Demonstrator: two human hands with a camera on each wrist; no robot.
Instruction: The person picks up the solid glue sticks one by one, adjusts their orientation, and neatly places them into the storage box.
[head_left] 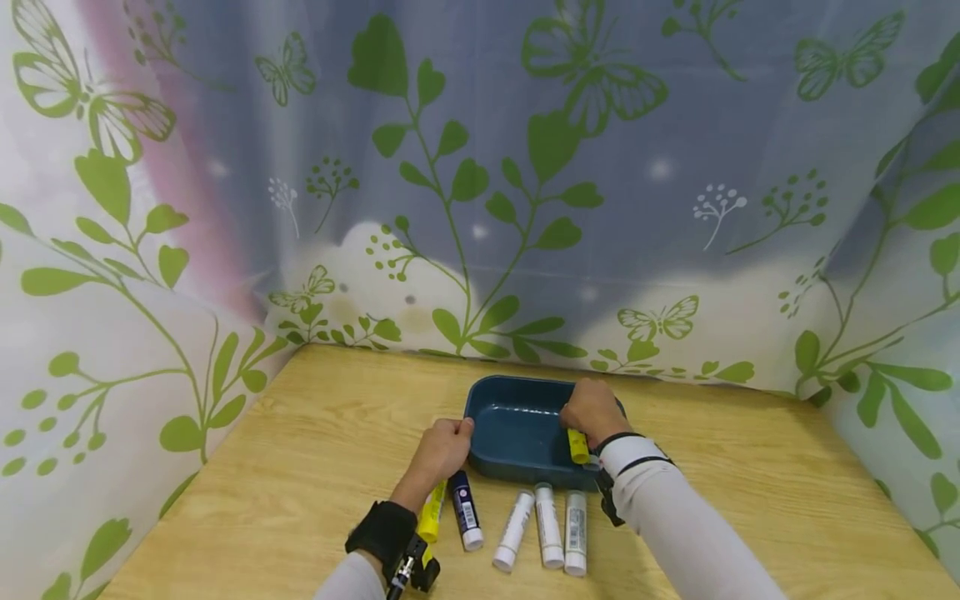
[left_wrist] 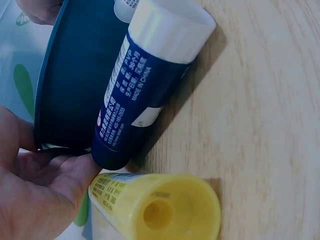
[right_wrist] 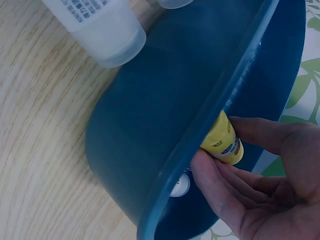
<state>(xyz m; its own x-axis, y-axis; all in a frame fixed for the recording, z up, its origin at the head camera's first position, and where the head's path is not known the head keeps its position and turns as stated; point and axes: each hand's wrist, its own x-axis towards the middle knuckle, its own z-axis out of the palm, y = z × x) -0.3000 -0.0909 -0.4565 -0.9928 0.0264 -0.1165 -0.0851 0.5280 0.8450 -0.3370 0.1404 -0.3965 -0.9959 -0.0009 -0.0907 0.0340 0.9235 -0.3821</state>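
A dark blue rectangular basin (head_left: 517, 471) stands on the table, and my left hand (head_left: 442, 454) grips its left rim. In the right wrist view, my right hand (right_wrist: 270, 185) pinches a yellow glue stick (right_wrist: 225, 142) between thumb and fingers, inside the basin near its right end. The same stick's lower end shows under the hand in the head view. Close to it in the basin is a white-ended stick (right_wrist: 181, 186), mostly hidden by the wall. Just below my left hand lie a navy glue stick (left_wrist: 145, 85) with a white cap and another yellow glue stick (left_wrist: 170, 210).
Three white glue sticks, a left one (head_left: 514, 531), a middle one (head_left: 549, 527) and a right one (head_left: 575, 533), lie side by side in front of the basin on the wooden table (head_left: 315, 433). A leaf-patterned curtain (head_left: 480, 250) hangs behind and at both sides.
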